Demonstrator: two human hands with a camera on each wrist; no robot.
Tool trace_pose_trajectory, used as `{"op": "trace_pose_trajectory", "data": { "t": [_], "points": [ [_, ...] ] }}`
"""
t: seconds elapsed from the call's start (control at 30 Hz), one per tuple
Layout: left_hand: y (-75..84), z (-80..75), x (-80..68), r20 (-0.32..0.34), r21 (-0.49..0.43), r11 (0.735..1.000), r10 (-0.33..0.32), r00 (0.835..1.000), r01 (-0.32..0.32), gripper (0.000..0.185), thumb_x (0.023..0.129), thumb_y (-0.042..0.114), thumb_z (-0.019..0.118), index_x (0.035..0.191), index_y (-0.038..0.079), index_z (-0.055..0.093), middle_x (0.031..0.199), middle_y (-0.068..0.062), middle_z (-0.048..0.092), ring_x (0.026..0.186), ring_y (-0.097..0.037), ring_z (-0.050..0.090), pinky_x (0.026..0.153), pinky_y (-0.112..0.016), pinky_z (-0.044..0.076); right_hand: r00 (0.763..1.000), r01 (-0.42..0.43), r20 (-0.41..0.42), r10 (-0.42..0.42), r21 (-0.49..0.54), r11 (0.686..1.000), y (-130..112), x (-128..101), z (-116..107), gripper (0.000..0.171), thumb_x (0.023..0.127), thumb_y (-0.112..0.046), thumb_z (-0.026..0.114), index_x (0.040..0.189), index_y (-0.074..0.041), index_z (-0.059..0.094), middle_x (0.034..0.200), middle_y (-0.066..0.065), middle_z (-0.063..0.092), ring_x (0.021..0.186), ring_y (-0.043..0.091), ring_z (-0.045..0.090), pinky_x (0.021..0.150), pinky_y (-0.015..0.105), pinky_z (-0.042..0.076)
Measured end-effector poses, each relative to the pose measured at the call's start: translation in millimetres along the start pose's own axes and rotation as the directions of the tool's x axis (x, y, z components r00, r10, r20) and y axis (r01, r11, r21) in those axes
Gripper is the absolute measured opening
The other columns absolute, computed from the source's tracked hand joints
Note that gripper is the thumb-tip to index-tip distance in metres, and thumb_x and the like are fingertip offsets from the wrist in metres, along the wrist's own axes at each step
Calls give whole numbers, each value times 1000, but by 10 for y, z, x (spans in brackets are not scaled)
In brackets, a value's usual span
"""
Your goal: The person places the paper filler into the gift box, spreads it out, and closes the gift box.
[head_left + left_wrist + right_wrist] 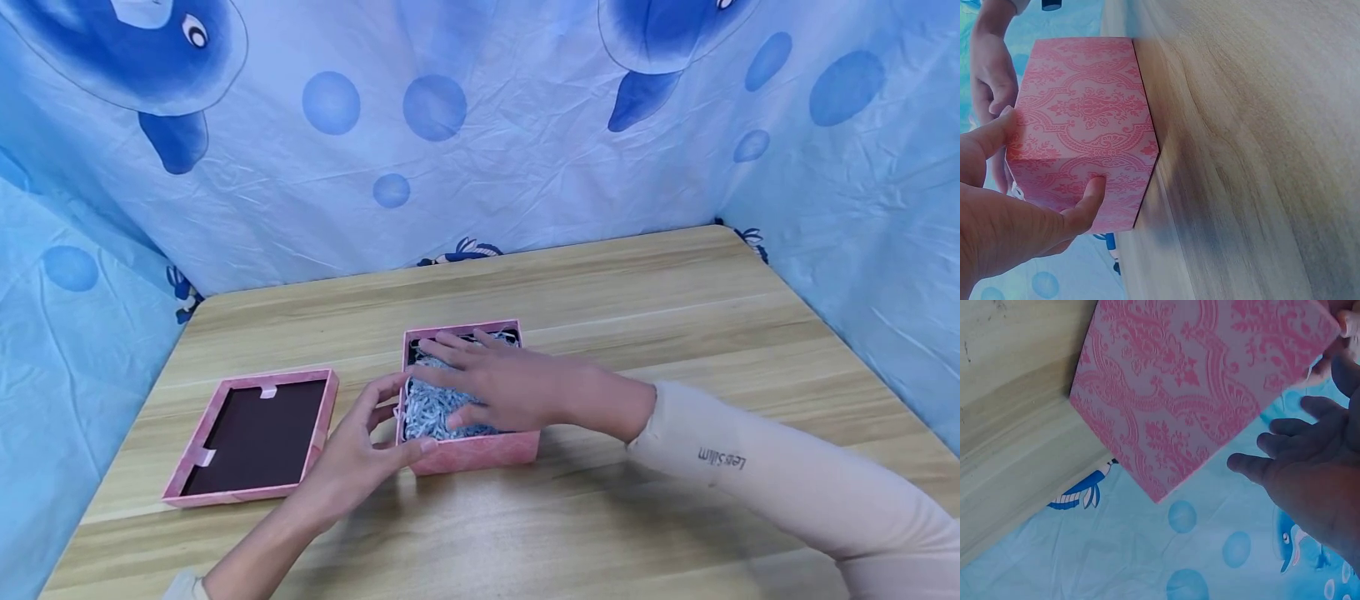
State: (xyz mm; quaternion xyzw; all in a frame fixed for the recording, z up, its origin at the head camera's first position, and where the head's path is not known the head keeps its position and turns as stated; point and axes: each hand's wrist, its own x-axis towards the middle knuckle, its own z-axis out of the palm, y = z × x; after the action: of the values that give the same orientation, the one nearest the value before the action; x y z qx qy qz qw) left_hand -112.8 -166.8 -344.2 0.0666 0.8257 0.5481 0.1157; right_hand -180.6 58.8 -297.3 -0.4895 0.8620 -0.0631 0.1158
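A pink patterned box (480, 454) stands lidless on the table, filled with pale blue shredded paper (433, 408). My left hand (351, 458) holds the box at its near left corner, the thumb on the near rim and the fingers along the left side. In the left wrist view, the thumb of that hand (1016, 219) reaches the rim while a finger presses the patterned wall. Over the filling, my right hand (510, 383) spreads straight fingers; whether the palm touches the paper is hidden. The right wrist view shows those fingers (1288, 434) extended above the box's edge.
Left of the box lies its pink lid (324, 425), inside up, with a dark lining and two small ribbon tabs. The wooden table (660, 317) ends at a blue curtain (510, 167) printed with whales and bubbles, which runs behind and along both sides.
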Motion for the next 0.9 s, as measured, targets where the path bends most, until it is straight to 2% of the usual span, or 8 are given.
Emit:
{"op": "trace_pose_trajectory", "data": {
  "t": [0.1, 0.17, 0.33, 0.53, 0.7, 0.9],
  "points": [
    [1, -2, -4, 3, 4, 1000, -1, 1000, 1, 77, 81, 28, 79, 143, 23, 33, 146, -4, 36, 133, -32, 41, 102, -56, 38, 999, 49, 8, -49, 16, 999, -25, 7, 62, 70, 96, -55, 41, 154, -36, 7, 162, 0, -1, 147, 26, -4, 114, 57, 8],
    [5, -2, -8, 7, 14, 1000, -6, 1000, 6, 78, 81, 30, 78, 144, 23, 32, 147, -4, 35, 133, -32, 40, 103, -57, 37, 997, 56, 41, -58, 50, 997, -35, 21, 112, 67, 97, -59, 35, 153, -39, 5, 161, -2, -6, 147, 27, -7, 115, 57, 5],
    [20, -2, -12, 17, 26, 1000, -14, 1000, 13, 78, 82, 32, 77, 145, 26, 31, 150, -3, 31, 135, -34, 37, 104, -59, 34, 991, 31, 123, -45, 112, 993, -39, 50, 204, 64, 96, -66, 23, 151, -44, -1, 160, -5, -14, 146, 28, -12, 115, 55, 1],
    [27, -8, -10, 8, 43, 999, -6, 1000, 6, 79, 82, 33, 77, 145, 24, 31, 150, -4, 31, 135, -34, 37, 104, -58, 35, 987, 12, 156, -25, 82, 997, -64, 10, 206, 62, 94, -69, 13, 149, -46, -7, 159, -8, -17, 145, 24, -16, 115, 55, -4],
    [26, -9, -14, -1, 37, 999, -14, 1000, 14, 79, 81, 32, 78, 145, 22, 32, 150, -5, 32, 135, -34, 37, 104, -55, 37, 985, -3, 171, 0, 21, 1000, -71, 30, 221, 65, 92, -71, 7, 150, -44, 0, 160, -6, -13, 146, 24, -15, 114, 55, -6],
    [9, -1, -16, 0, 18, 1000, -10, 1000, 10, 77, 82, 31, 78, 144, 22, 33, 148, -5, 34, 134, -32, 38, 101, -52, 42, 973, -40, 231, 20, 84, 996, -43, 125, 216, 63, 94, -69, 9, 151, -42, 14, 161, -7, -7, 146, 21, -13, 115, 55, -7]
  ]
}}
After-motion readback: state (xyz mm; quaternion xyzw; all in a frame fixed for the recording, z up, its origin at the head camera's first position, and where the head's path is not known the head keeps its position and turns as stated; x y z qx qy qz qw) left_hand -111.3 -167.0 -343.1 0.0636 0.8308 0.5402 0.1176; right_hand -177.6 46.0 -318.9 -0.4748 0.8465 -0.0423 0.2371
